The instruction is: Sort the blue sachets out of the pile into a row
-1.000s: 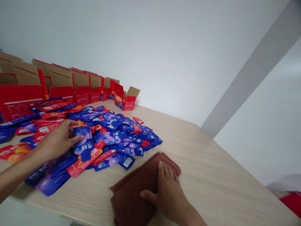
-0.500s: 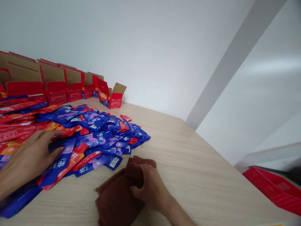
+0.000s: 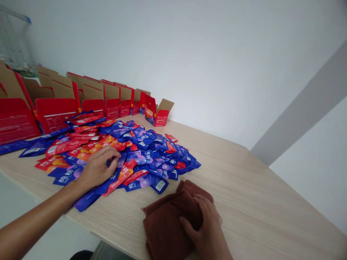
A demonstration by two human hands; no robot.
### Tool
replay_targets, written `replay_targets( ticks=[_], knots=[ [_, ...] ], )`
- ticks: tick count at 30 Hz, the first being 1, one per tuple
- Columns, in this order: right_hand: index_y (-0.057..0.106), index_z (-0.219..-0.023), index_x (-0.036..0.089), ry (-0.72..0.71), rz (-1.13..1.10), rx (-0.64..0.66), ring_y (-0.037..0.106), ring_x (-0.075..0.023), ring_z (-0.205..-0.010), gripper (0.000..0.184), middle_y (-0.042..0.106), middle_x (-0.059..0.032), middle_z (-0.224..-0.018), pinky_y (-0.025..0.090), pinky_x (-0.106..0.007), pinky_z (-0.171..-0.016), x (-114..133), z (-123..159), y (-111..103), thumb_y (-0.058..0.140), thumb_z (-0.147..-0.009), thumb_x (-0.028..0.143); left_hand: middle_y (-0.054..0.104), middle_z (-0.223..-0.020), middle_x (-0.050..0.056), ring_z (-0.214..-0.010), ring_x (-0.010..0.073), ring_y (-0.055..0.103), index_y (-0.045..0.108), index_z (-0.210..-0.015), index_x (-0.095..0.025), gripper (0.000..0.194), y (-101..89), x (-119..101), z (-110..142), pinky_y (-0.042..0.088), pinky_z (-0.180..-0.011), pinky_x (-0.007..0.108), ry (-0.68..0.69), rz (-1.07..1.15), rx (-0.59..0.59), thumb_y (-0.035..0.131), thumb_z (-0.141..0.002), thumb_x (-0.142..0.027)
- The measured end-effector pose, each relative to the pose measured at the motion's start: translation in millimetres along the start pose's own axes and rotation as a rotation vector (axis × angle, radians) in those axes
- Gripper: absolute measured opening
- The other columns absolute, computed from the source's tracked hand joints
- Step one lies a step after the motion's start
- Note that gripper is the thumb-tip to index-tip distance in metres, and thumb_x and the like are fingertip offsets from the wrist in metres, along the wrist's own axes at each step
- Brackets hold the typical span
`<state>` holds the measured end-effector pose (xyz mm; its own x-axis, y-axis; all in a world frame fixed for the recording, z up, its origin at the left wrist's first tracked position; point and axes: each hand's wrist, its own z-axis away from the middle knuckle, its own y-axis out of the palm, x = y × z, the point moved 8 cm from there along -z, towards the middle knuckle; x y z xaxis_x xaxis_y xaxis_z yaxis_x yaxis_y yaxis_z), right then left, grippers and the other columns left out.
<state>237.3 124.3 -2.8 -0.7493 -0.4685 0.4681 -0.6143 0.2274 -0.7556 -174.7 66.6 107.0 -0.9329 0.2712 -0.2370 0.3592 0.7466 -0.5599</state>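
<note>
Under your right hand (image 3: pixel 207 225), at 6 o'clock, lies a brown cloth (image 3: pixel 169 220), soft, matt and nubby like terry towelling. Your left hand (image 3: pixel 97 168), at 9 o'clock, presses glossy plastic-film sachets (image 3: pixel 151 159), slick red and blue. The bench (image 3: pixel 244 187) is pale wood-grain, smooth and matt. At 11 o'clock stand cardboard cartons (image 3: pixel 93 97): raw brown inside, printed red outside.

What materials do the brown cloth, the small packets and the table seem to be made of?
Brown cloth: soft, matte woven fabric, probably terry; it folds and bunches under the right hand.
Packets: glossy printed plastic film or foil; they catch light.
Table: pale wood-grain surface, possibly laminate.
</note>
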Motion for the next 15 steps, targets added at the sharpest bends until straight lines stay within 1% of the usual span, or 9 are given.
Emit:
replay_targets(
  ticks=[4,6,8,10,12,15],
  knots=[
    [0.069,-0.148,0.025,0.022,0.055,0.003,0.064,-0.0498,-0.154,0.061,0.070,-0.0217,-0.163,0.049,-0.073,-0.129,-9.1,4.1,3.8,0.084,-0.090,0.040,0.070,-0.107,0.000,-0.099,0.0135,0.069,0.074,-0.105,-0.011,0.024,-2.5,-4.2,1.6,0.053,-0.098,0.026,0.048,0.024,-0.032,0.052,-0.116,-0.009],
    [0.061,-0.158,0.021,0.031,0.087,-0.017,0.057,-0.0525,-0.161,0.075,0.062,-0.0266,-0.172,0.046,-0.076,-0.131,-14.6,5.5,7.0,0.084,-0.090,0.043,0.070,-0.107,0.000,-0.098,0.0125,0.069,0.074,-0.104,-0.010,0.024,-3.6,-5.7,2.4,0.052,-0.097,0.025,0.068,0.028,-0.046,0.052,-0.115,-0.007],
    [0.054,-0.166,0.015,0.050,0.139,-0.039,0.048,-0.0565,-0.168,0.091,0.053,-0.0317,-0.179,0.044,-0.080,-0.132,-22.6,7.3,10.7,0.086,-0.088,0.048,0.070,-0.106,0.001,-0.097,0.0118,0.069,0.074,-0.103,-0.009,0.023,-5.3,-7.7,3.1,0.052,-0.095,0.025,0.095,0.029,-0.064,0.054,-0.114,-0.005],
    [0.054,-0.167,0.010,0.059,0.185,-0.036,0.042,-0.0594,-0.172,0.098,0.050,-0.0348,-0.181,0.042,-0.081,-0.134,-30.5,8.7,14.1,0.089,-0.086,0.054,0.070,-0.105,0.001,-0.097,0.0112,0.068,0.074,-0.103,-0.009,0.022,-7.2,-9.9,3.7,0.052,-0.096,0.024,0.128,0.028,-0.084,0.055,-0.111,-0.001],
    [0.061,-0.162,0.009,0.052,0.209,0.002,0.042,-0.0587,-0.173,0.094,0.053,-0.0345,-0.179,0.042,-0.078,-0.136,-36.0,8.9,16.1,0.089,-0.086,0.058,0.070,-0.105,0.001,-0.097,0.0107,0.068,0.073,-0.103,-0.008,0.022,-8.9,-11.4,4.2,0.051,-0.095,0.023,0.156,0.024,-0.100,0.055,-0.109,0.003],
    [0.069,-0.157,0.011,0.053,0.216,0.068,0.047,-0.0523,-0.173,0.083,0.056,-0.0293,-0.179,0.045,-0.070,-0.139,-38.6,7.1,12.6,0.086,-0.091,0.059,0.069,-0.107,0.000,-0.096,0.0103,0.069,0.073,-0.103,-0.008,0.022,-11.3,-11.5,4.1,0.052,-0.094,0.022,0.177,0.017,-0.115,0.056,-0.108,0.003]
  ],
)
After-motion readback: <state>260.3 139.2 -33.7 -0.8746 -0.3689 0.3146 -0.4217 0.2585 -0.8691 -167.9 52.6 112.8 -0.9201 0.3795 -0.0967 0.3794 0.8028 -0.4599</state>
